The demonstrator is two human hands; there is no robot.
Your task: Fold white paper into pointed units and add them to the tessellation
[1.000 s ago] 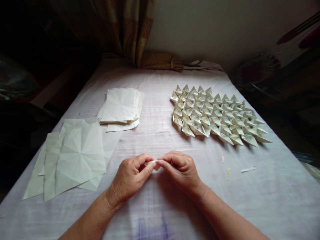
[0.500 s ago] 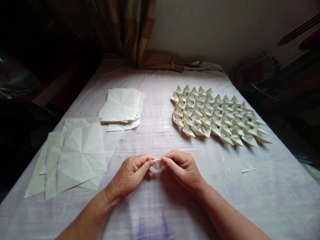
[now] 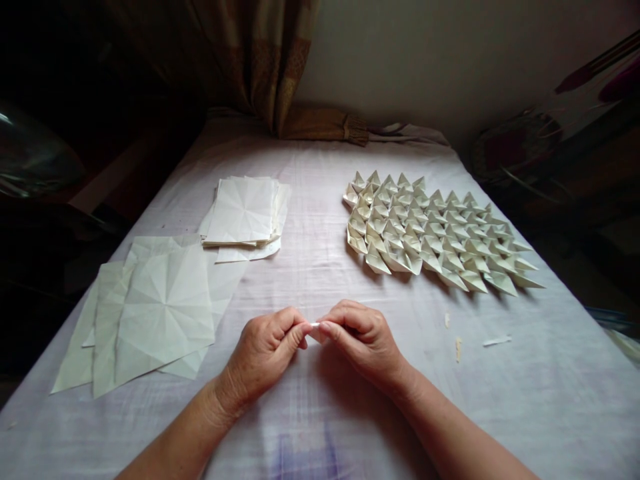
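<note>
1. Both my left grip (image 3: 270,341) and right grip (image 3: 364,339) pinch the small folded paper (image 3: 317,333) between them, over the cloth (image 3: 310,280).
2. I should press evenly along its edge for crisp, untorn creases.

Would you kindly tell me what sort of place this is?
Probably a room at home, perhaps a bedroom: a patterned curtain hangs by a plain wall, and a pale, creased cloth covers the surface under the folded paper pieces.

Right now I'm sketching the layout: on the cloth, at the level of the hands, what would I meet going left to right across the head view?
Creased paper sheets, left hand, small folded paper, right hand, beige scraps, white strip.
</note>
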